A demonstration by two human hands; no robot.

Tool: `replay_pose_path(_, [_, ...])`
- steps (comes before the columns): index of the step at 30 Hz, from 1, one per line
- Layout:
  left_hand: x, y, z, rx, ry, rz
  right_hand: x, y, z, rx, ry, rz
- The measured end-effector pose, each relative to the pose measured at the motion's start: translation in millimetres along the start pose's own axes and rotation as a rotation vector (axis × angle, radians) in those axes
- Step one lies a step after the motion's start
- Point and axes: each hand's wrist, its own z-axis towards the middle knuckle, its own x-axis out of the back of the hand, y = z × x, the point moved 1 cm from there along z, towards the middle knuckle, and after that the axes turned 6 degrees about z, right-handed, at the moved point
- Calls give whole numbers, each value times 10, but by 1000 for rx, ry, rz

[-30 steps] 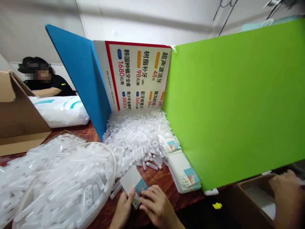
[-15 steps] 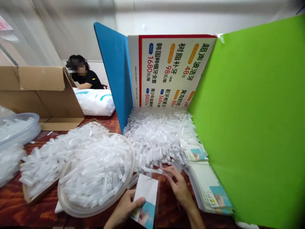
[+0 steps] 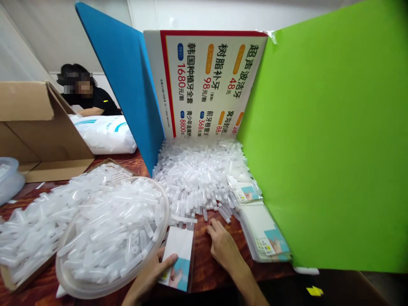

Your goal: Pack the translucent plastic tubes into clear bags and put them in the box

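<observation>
My left hand (image 3: 158, 267) is closed on a clear plastic bag with a printed white-and-blue card (image 3: 180, 242) inside, thumb on top. Just beyond the bag's far end lies a thin white strip (image 3: 185, 219). My right hand (image 3: 222, 245) is just right of the bag, over the table, fingers curled together; whatever they may pinch is hidden. In front of it spreads a heap of translucent white plastic tubes (image 3: 200, 170), with a few loose ones at its near edge. To the right, a stack of similar bagged cards (image 3: 259, 225) lies against the green board.
Blue (image 3: 124, 80) and green (image 3: 325, 140) boards and a printed panel (image 3: 204, 76) wall in the heap. Leftward stand a round tub (image 3: 167, 212) full of tubes, more tubes on cardboard, and a carton (image 3: 25, 102). A person (image 3: 92, 100) sits behind a white sack (image 3: 105, 136).
My right fingers have come away from the white strip and now sit lower, near the loose tubes. The view has swung right. My left hand keeps the bagged card.
</observation>
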Motion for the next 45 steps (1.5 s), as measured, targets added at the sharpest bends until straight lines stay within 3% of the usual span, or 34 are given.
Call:
replay_pose_path(4, [-20, 31, -72, -22, 34, -11, -182, -16, -27, -43, 4, -68])
replay_pose_path(8, [-20, 58, -123, -3, 47, -24, -124, 10, 13, -127, 19, 84])
replay_pose_path(13, [-51, 113, -122, -27, -74, -27, 31, -23, 144, -200, 1, 823])
replay_pose_path(16, [-85, 135, -127, -4, -165, -19, -61, -93, 157, -301, 63, 1243])
replay_pose_path(19, [-107, 137, -141, 25, -272, -1, -232, -178, 121, -374, 47, 1399])
replay_pose_path(23, [-127, 170, -156, -43, -304, 27, -352, -284, 49, -354, -4, 1337])
replay_pose_path(29, [-186, 224, -141, -107, -283, 22, -282, -391, 52, -188, -58, 1135])
replay_pose_path(31, [-188, 198, -122, -108, -225, 7, -172, -283, 106, -150, 6, 961])
replay_pose_path(35, [-169, 130, -99, -132, -73, -29, 105, 193, 207, -211, 354, 429])
replay_pose_path(39, [-174, 134, -120, -180, -60, -110, 157, 590, 215, -262, 423, 230])
replay_pose_path(42, [-170, 175, -144, -207, -79, -121, 114, 611, 198, -268, 400, 299])
replay_pose_path(45, [-144, 205, -166, -236, -116, -121, 103, 384, 205, -349, 284, 776])
